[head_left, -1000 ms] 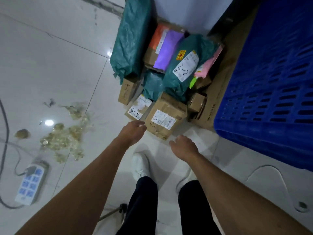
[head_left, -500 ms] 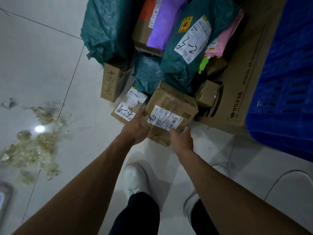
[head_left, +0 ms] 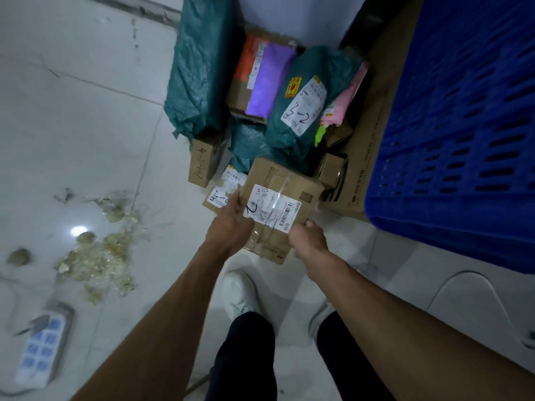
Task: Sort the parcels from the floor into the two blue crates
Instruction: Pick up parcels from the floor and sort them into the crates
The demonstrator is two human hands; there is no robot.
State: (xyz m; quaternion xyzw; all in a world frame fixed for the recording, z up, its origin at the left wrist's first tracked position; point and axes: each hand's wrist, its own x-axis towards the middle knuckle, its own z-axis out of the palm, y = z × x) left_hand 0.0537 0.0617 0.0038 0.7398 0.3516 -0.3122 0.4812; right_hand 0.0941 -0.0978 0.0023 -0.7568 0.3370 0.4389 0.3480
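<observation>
Cardboard box, its label marked "2", at the near edge of the floor pile, directly ahead of you, long axis running away from you. Your left hand grips its left edge and your right hand grips its near right corner. Whether it rests on the floor cannot be told. The blue crate stands to the right, nearer your right hand, so the carry probably swings rightward.
</observation>
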